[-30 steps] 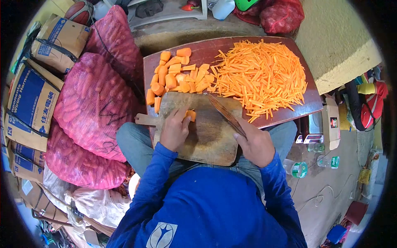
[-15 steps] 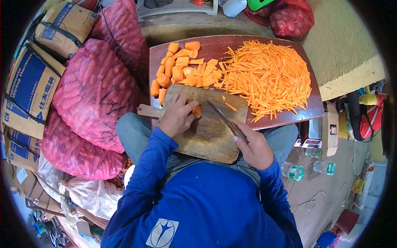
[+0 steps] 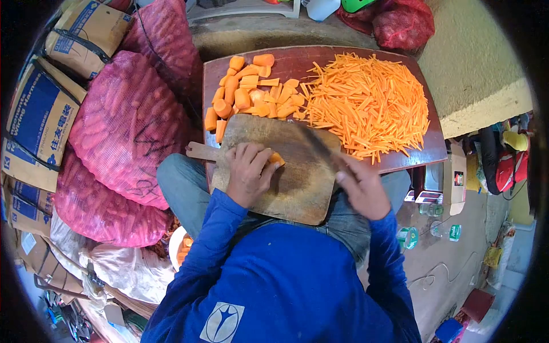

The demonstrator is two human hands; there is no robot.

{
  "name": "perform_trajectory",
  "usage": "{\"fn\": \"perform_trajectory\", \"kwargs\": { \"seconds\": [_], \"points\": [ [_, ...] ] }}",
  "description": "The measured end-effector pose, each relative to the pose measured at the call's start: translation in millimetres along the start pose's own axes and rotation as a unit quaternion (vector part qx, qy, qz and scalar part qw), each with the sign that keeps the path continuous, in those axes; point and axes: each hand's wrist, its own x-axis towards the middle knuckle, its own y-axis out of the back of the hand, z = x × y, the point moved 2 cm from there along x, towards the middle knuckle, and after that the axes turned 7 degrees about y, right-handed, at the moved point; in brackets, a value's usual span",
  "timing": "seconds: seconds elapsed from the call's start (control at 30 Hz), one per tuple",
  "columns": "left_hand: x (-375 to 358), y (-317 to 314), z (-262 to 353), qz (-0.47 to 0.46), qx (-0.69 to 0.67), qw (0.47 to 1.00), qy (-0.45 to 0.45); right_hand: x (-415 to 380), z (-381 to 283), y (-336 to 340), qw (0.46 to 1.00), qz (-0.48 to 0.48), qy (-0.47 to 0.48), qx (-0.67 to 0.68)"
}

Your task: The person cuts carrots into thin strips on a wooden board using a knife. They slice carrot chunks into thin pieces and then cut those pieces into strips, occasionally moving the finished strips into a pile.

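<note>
A wooden cutting board (image 3: 303,200) rests across my lap, against the edge of a dark red table. My left hand (image 3: 250,171) is closed over a piece of carrot (image 3: 277,159) on the board, with only its orange end showing past the fingers. Gripped in my right hand (image 3: 365,186) is a knife (image 3: 318,143), its blade blurred by motion and pointing up and left over the board's right part. Beyond the board, carrot chunks (image 3: 242,98) lie at the table's left, and a large heap of carrot strips (image 3: 369,106) covers its right side.
Pink mesh sacks of carrots (image 3: 128,128) are piled at the left, beside cardboard boxes (image 3: 37,123). A white bucket (image 3: 176,247) with carrot pieces stands by my left elbow. Plastic bottles (image 3: 407,237) lie on the floor at right. A red mesh bag (image 3: 403,24) sits behind the table.
The loose carrot strips on the board are no longer visible. My left hand has shifted slightly down with the carrot piece, and my right hand has moved right and up with the knife.
</note>
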Motion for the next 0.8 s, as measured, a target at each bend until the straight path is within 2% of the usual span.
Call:
{"fn": "perform_trajectory", "kwargs": {
  "seconds": [0.07, 0.13, 0.37, 0.43, 0.57, 0.63, 0.8],
  "points": [
    [-1.5, 0.8, -1.0, 0.000, 0.000, 1.000, -0.010, -1.0, -19.7, -17.3, 0.997, -0.060, -0.032, 0.044],
    [-2.5, 3.7, 3.7, -0.029, 0.041, 0.997, -0.059, -3.6, -29.1, -28.3, 0.993, -0.068, -0.054, 0.079],
    [0.1, 6.7, 1.3, -0.011, 0.025, 1.000, -0.014, -8.8, -43.5, -37.5, 0.992, -0.097, -0.040, 0.075],
    [-0.6, 0.9, -0.4, -0.005, -0.009, 0.999, -0.036, -8.5, -46.4, -36.5, 0.987, -0.118, -0.091, 0.063],
    [-8.8, -3.7, 8.3, -0.038, -0.017, 0.999, -0.035, -9.5, -49.0, -33.7, 0.988, -0.117, -0.081, 0.068],
    [-14.8, -6.9, 20.0, -0.078, -0.049, 0.995, -0.028, -17.5, -49.0, -32.0, 0.995, -0.079, -0.047, 0.047],
    [-20.2, -9.5, 18.0, -0.076, -0.056, 0.995, -0.043, -34.7, -54.3, -26.2, 0.995, -0.088, -0.036, 0.043]
  ]
}}
